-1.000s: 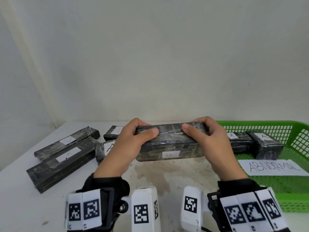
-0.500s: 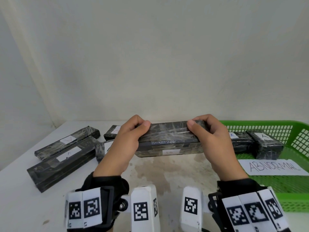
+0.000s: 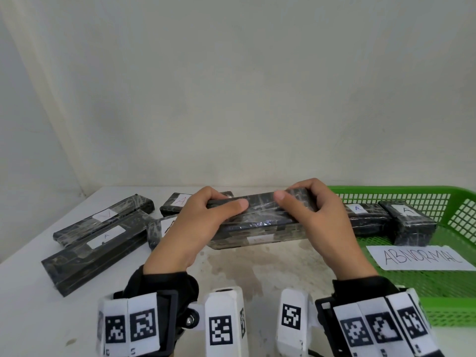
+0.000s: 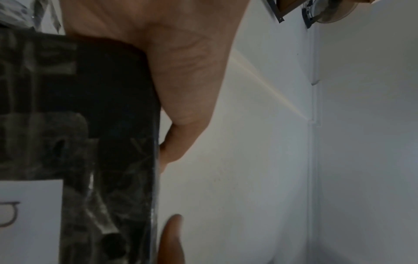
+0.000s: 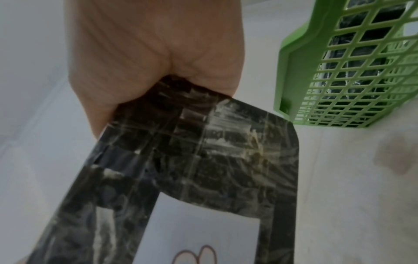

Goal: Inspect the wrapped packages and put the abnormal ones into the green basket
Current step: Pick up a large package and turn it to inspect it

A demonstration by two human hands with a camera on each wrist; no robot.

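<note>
A long black wrapped package (image 3: 257,222) with a small white label hangs above the table, held at both ends. My left hand (image 3: 203,222) grips its left end, thumb on top. My right hand (image 3: 314,215) grips its right end, thumb on top too. The wrist views show the same package (image 4: 79,142) (image 5: 203,169) close up, with a white label marked B on its underside. The green basket (image 3: 453,300) stands at the right and holds two wrapped packages (image 3: 371,220) (image 3: 409,222) labelled A and a paper sign reading ABNORMAL (image 3: 419,257).
Several more wrapped packages lie on the white table (image 3: 31,305) at the left: two long ones (image 3: 103,212) (image 3: 95,251) and two shorter ones (image 3: 177,202) (image 3: 159,228) behind my left hand. A brown stain (image 3: 244,271) marks the table under the held package. A wall stands close behind.
Both hands have turned the held package over the last second, so its top face tilts toward me and the labelled side faces lower. My thumbs shifted along the top.
</note>
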